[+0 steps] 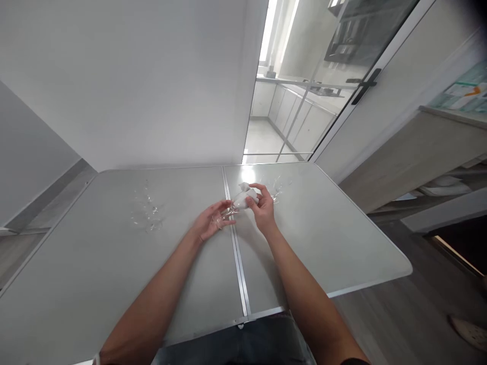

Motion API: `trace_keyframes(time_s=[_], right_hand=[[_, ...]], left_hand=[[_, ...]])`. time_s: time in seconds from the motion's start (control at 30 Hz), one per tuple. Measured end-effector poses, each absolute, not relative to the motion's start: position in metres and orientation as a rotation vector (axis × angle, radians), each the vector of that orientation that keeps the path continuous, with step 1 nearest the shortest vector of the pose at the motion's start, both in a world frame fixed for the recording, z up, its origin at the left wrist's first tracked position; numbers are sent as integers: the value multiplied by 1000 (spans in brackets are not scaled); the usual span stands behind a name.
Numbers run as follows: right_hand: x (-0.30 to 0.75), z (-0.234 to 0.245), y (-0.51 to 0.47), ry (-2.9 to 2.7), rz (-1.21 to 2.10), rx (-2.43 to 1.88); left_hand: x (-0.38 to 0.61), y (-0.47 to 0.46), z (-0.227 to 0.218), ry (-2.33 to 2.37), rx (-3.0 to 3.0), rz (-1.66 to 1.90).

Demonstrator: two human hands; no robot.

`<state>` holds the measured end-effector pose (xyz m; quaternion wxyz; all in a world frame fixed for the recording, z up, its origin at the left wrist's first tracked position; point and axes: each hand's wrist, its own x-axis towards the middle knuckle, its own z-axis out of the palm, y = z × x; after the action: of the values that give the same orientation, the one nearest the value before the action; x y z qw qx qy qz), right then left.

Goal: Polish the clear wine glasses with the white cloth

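Note:
A crumpled white tissue-like wad (248, 196) is pinched between the thumb and fingers of my right hand (263, 205), just right of the table's middle seam. My left hand (213, 219) is palm up, its fingers loosely curved around a clear, shiny see-through piece (223, 219). That piece reaches toward the white wad and seems to meet it; its exact kind is hard to make out. A group of clear, glinting pieces (149, 210) lies on the left half of the table. More clear pieces (277, 188) lie just behind my right hand, partly hidden by it.
The pale folding table (182, 284) has a metal-edged seam (239, 274) down its middle. A white wall (152, 86) and a glass-paned door (304, 96) stand behind it. On the right is a wooden shelf unit (414, 157) holding packages (466, 91).

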<state>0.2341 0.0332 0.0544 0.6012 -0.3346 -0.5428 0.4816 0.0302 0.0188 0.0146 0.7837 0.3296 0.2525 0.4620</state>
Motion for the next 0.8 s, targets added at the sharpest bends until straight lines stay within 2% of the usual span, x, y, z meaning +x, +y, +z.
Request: trace_keyframes(time_s=[0.23, 0.4, 0.47, 0.67, 0.8], right_hand=[[233, 52, 34, -1215, 1112, -847], [232, 54, 30, -984, 803, -979], [228, 53, 29, -904, 782, -975], [201, 54, 22, -717, 1496, -558], [195, 52, 17, -619, 1672, -378]], left_hand=[[36, 12, 15, 629, 1007, 785], [32, 12, 18, 589, 978, 993], [32, 12, 19, 557, 933, 1118], [43, 10, 17, 633, 1018, 1117], [47, 9, 17, 578, 960, 1117]])
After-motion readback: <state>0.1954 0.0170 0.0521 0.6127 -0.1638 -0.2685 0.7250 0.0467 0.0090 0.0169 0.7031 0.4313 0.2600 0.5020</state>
